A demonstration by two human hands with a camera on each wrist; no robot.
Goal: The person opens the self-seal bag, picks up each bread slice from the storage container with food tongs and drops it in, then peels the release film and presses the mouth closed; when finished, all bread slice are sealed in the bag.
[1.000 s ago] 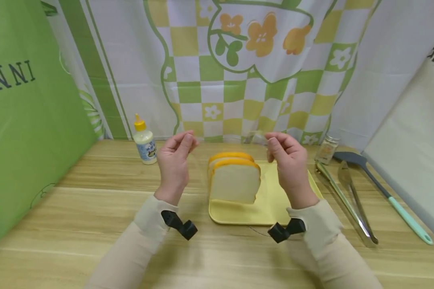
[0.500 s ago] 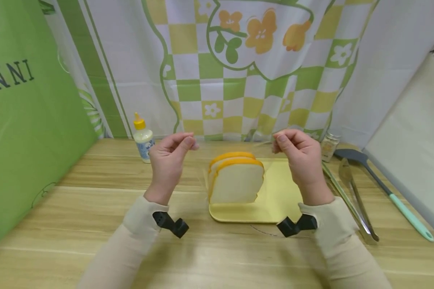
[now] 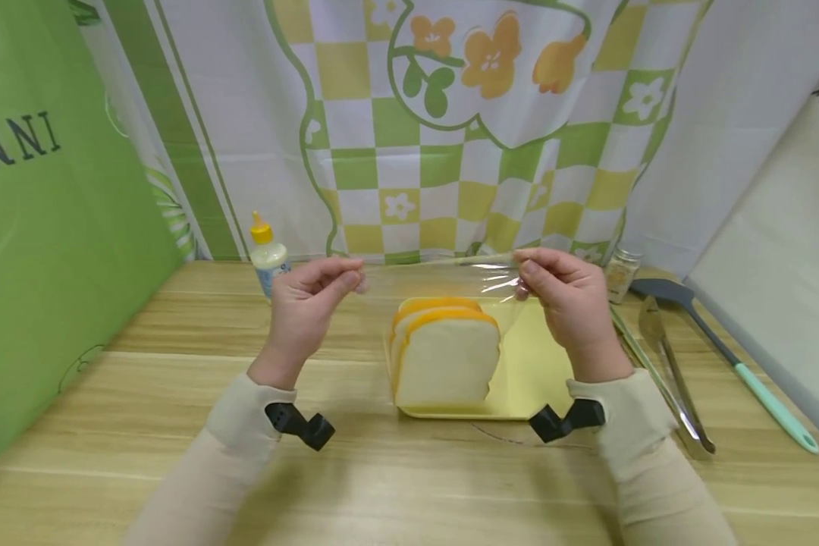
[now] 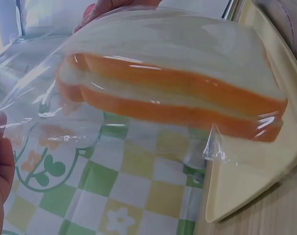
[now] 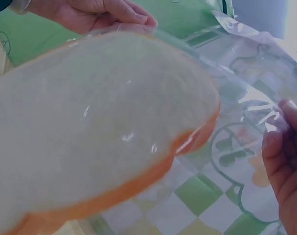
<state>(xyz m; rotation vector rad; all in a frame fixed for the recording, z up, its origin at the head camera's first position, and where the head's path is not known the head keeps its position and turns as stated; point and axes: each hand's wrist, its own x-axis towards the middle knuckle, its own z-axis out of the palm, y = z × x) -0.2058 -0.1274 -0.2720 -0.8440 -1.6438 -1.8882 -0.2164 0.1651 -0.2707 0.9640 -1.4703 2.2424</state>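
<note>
Two white bread slices point(image 3: 447, 360) with orange crusts stand upright, one behind the other, inside a clear plastic bag point(image 3: 444, 277). The bag's film lies over the crusts in the left wrist view. My left hand point(image 3: 303, 315) pinches the left corner of its top edge between thumb and fingers. At the right corner, my right hand point(image 3: 576, 311) pinches the film the same way. Between the hands the top edge stretches nearly straight above the bread. Beneath is a yellow tray point(image 3: 535, 356), with the bread at its left part.
A yellow-capped squeeze bottle point(image 3: 268, 258) stands behind my left hand. Right of the tray are a small glass jar point(image 3: 622, 273), metal tongs point(image 3: 676, 371) and a dark spatula point(image 3: 713, 341) with a mint handle. A patterned cloth point(image 3: 355, 174) hangs behind the table.
My hands have moved apart, the left one leftward and the right one rightward. The bag's top edge has become tauter and more visible between them.
</note>
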